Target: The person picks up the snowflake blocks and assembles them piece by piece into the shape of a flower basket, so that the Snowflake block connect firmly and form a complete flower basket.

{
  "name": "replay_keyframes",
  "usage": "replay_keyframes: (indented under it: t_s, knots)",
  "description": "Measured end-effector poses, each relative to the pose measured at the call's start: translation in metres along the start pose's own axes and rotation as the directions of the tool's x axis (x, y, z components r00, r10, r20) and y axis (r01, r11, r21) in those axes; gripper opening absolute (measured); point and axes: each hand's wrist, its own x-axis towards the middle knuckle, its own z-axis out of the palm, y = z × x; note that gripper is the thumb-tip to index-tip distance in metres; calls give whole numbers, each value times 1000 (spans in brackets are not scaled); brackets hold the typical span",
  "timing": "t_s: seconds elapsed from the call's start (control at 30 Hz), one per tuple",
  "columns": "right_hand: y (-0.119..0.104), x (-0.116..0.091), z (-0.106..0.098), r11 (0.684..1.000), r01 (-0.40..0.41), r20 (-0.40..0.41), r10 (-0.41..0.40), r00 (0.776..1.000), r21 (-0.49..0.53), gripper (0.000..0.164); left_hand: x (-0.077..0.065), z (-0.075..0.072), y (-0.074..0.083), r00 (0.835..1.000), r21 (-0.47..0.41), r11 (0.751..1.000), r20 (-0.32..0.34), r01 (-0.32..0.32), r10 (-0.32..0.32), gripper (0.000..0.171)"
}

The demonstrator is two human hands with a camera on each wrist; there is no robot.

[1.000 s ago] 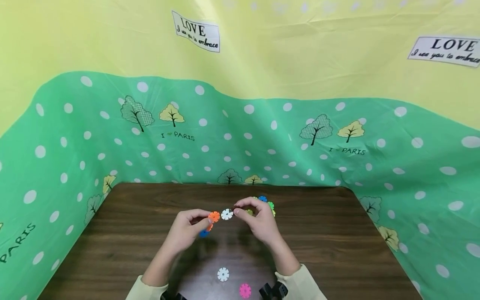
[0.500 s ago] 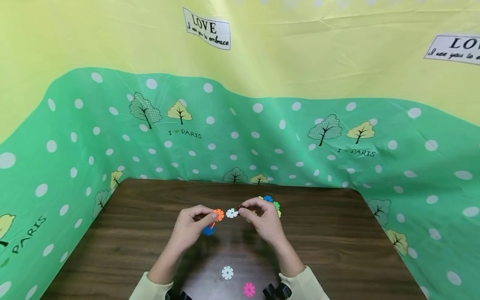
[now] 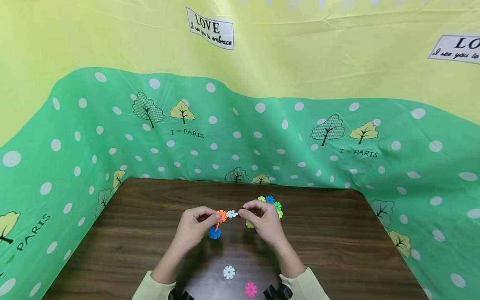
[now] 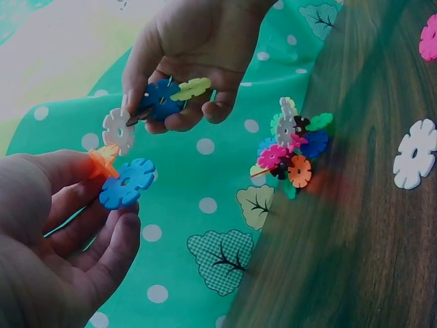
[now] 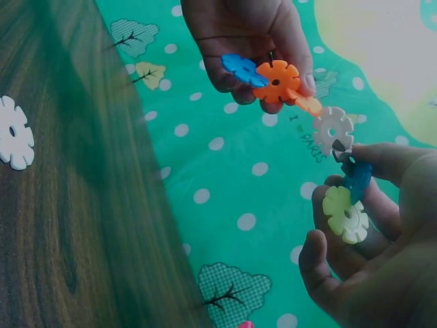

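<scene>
Notched plastic snowflake discs are between the hands. My left hand (image 3: 196, 225) pinches an orange disc (image 3: 222, 215) between thumb and fingers; a second orange disc (image 5: 276, 82) and a blue disc (image 3: 214, 232) are linked to it. My right hand (image 3: 264, 219) pinches a dark disc (image 5: 347, 161), mostly covered by the fingertips. Joined to that are a white disc (image 3: 232, 213) pointing left, a blue disc (image 4: 162, 100) and a yellow-green disc (image 4: 191, 89) below the palm. White and orange discs meet at their edges, held above the table.
A loose white disc (image 3: 229, 272) and a pink disc (image 3: 251, 289) lie on the brown wooden table (image 3: 330, 241) near the front. A multicoloured cluster of joined discs (image 4: 299, 162) sits farther back, partly behind the right hand in the head view. Patterned cloth (image 3: 225, 125) surrounds the table.
The gap between the orange and white discs has closed, and the white one has turned more edge-on. The blue disc under my left hand shows more fully. The head view has shifted slightly.
</scene>
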Motion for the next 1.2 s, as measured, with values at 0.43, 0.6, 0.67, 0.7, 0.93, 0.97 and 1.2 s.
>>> replay_keyframes:
  t_s: [0.43, 0.6, 0.67, 0.7, 0.93, 0.97, 1.2]
  knots:
    - [1, -3, 4, 999, -52, 24, 52, 998, -2, 8, -1, 3, -1, 999, 37, 999, 13, -36, 36, 11]
    - [1, -3, 7, 999, -50, 11, 50, 999, -9, 8, -1, 10, -3, 1000, 11, 1000, -20, -20, 20, 12]
    - [0, -3, 7, 998, -66, -3, 66, 998, 9, 9, -2, 13, -5, 999, -27, 1000, -34, 3, -4, 12]
    - [0, -2, 7, 997, -79, -12, 80, 997, 19, 9, -2, 14, -5, 999, -42, 999, -40, 10, -12, 12]
    - [1, -2, 9, 992, -101, -28, 103, 994, 82, 12, -3, 18, -5, 996, -62, 998, -93, -7, 1, 10]
    - [1, -2, 10, 991, -97, -31, 100, 994, 91, 12, -3, 18, -5, 995, -62, 998, -102, -18, 12, 9]
    - [2, -2, 14, 987, -88, -59, 97, 994, 136, 15, -2, 20, -6, 983, -64, 994, -164, -88, 77, 8]
